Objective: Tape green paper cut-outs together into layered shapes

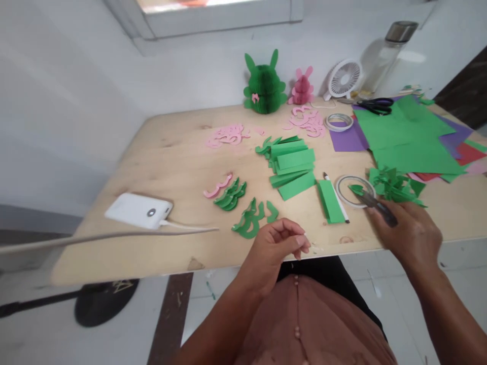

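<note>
At the table's front edge, my left hand (281,239) is curled in with thumb against fingers, and nothing shows in it. Just left of it lie curvy green paper cutouts (249,220), with a stack of scalloped green pieces (230,195) and a wavy pink strip (218,186) behind. My right hand (409,233) is closed around a dark-handled pair of scissors (380,208). The blades reach over a tape roll (338,190), by a small green paper piece (356,189). A folded green paper strip (330,202) and a white pen (341,205) lie left of that roll.
Green strips (294,162) and pink scraps (228,135) lie mid-table. Behind stand a green paper rabbit (265,88), a pink one (302,88), a fan (344,78) and a bottle (388,61). Coloured sheets (411,137) cover the right; a white power bank (139,210) with cable lies left.
</note>
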Demonstrator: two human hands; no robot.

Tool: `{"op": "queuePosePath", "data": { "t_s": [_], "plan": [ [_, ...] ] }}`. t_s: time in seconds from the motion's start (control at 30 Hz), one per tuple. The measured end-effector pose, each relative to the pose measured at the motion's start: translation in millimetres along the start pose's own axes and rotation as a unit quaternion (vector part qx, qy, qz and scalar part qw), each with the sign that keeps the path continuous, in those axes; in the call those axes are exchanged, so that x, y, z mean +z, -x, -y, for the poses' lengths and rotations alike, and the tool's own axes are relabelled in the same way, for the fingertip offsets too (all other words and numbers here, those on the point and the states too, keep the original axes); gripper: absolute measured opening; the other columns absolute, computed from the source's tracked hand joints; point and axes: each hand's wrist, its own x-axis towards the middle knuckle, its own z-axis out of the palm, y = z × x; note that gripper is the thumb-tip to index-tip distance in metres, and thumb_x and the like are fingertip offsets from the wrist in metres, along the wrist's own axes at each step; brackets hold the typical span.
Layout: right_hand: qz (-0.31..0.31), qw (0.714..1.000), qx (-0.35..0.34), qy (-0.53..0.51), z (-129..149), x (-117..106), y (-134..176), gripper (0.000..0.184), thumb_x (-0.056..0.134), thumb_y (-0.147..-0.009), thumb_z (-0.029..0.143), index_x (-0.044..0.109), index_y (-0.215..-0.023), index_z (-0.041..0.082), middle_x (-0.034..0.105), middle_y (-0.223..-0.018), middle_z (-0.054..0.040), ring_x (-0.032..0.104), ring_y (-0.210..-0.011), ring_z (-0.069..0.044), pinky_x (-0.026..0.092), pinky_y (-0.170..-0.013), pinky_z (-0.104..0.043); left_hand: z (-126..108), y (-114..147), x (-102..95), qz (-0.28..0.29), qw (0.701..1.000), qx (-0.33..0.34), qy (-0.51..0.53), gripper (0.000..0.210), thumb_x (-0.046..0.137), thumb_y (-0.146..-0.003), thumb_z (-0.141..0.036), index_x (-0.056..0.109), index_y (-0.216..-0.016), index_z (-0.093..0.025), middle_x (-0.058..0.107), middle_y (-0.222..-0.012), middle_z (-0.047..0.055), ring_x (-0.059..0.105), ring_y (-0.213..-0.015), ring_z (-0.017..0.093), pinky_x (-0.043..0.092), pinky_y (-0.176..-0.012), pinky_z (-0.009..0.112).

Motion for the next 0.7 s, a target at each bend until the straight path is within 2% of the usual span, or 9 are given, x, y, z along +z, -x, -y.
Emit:
{"op": "queuePosePath", "data": {
  "t_s": [0.03,0.07,0.13,0.2,0.23,0.33,0.43,0.57,0.7],
  "plan": [
    [-0.012,1.000,-0.006,-0.006,-3,1,0,0.027,0.062,-0.083,0.037,0.069,-0.097,0.015,0.065,-0.072,-0.0095,0.059,-0.068,-0.024,0.042,-0.057,-0.032,0,1,-0.5,0.002,1.000,-0.008,0.014,0.015,0.074,-0.067,-0.022,0.061,-0.071,-0.015,0.063,-0.059,0.001,0.055,-0.056,0.010,0.041,-0.054,0.021],
    [0.003,0.999,-0.030,-0.016,-5,1,1,0.028,0.062,-0.083,0.036,0.069,-0.100,0.015,0.067,-0.074,-0.0114,0.060,-0.070,-0.025,0.044,-0.059,-0.033,0,3,-1.3,0.002,1.000,-0.014,0.025,0.016,0.074,-0.067,-0.023,0.061,-0.071,-0.015,0.063,-0.059,0.001,0.055,-0.056,0.010,0.040,-0.053,0.021],
    [-0.005,0.999,-0.020,-0.027,-8,1,1,0.029,0.062,-0.083,0.033,0.068,-0.104,0.014,0.068,-0.080,-0.0157,0.062,-0.073,-0.028,0.046,-0.063,-0.036,1,7,-4.3,-0.007,0.999,-0.024,0.036,0.018,0.076,-0.065,-0.024,0.061,-0.070,-0.014,0.063,-0.059,0.001,0.055,-0.055,0.010,0.040,-0.052,0.021],
    [-0.062,0.996,0.027,-0.049,-1,-5,1,0.029,0.067,-0.079,0.032,0.069,-0.102,0.015,0.068,-0.075,-0.0160,0.063,-0.070,-0.030,0.045,-0.062,-0.039,1,10,-8.8,-0.024,0.998,-0.029,0.042,0.020,0.077,-0.064,-0.025,0.061,-0.070,-0.015,0.062,-0.059,0.001,0.055,-0.055,0.010,0.040,-0.051,0.021],
    [-0.059,0.994,0.049,-0.077,7,-10,0,0.028,0.067,-0.079,0.031,0.069,-0.104,0.017,0.067,-0.072,-0.0140,0.062,-0.067,-0.029,0.045,-0.061,-0.039,1,12,-11.3,-0.032,0.998,-0.030,0.042,0.021,0.077,-0.063,-0.025,0.060,-0.070,-0.015,0.062,-0.059,0.001,0.055,-0.055,0.010,0.040,-0.050,0.021],
    [0.038,0.965,0.119,-0.229,45,-31,-5,0.024,0.057,-0.087,0.025,0.065,-0.109,0.021,0.068,-0.084,-0.0084,0.061,-0.065,-0.021,0.046,-0.059,-0.034,2,16,-18.2,-0.052,0.998,-0.030,0.029,0.021,0.077,-0.063,-0.026,0.060,-0.071,-0.015,0.062,-0.060,0.002,0.054,-0.055,0.010,0.040,-0.049,0.021],
    [0.124,0.917,0.054,-0.376,91,-48,-13,0.016,0.056,-0.087,0.022,0.065,-0.100,0.021,0.068,-0.084,-0.0049,0.062,-0.068,-0.017,0.048,-0.058,-0.029,3,18,-22.6,-0.077,0.997,-0.015,-0.009,0.018,0.076,-0.064,-0.025,0.062,-0.070,-0.015,0.061,-0.059,0.000,0.053,-0.053,0.009,0.039,-0.049,0.020],
    [0.152,0.861,0.002,-0.485,131,-54,-23,0.014,0.056,-0.086,0.015,0.063,-0.097,0.020,0.068,-0.084,-0.0045,0.063,-0.076,-0.017,0.051,-0.065,-0.029,4,21,-26.4,-0.103,0.992,0.013,-0.069,0.014,0.074,-0.066,-0.023,0.064,-0.070,-0.015,0.060,-0.060,-0.002,0.049,-0.051,0.007,0.039,-0.049,0.019],
    [0.172,0.843,-0.035,-0.508,145,-52,-25,0.017,0.054,-0.086,0.012,0.062,-0.098,0.021,0.068,-0.084,-0.0034,0.063,-0.078,-0.017,0.050,-0.068,-0.031,6,24,-29.5,-0.115,0.989,0.023,-0.095,0.013,0.073,-0.067,-0.025,0.064,-0.070,-0.016,0.059,-0.061,-0.003,0.049,-0.054,0.008,0.039,-0.051,0.019]
  ]
}}
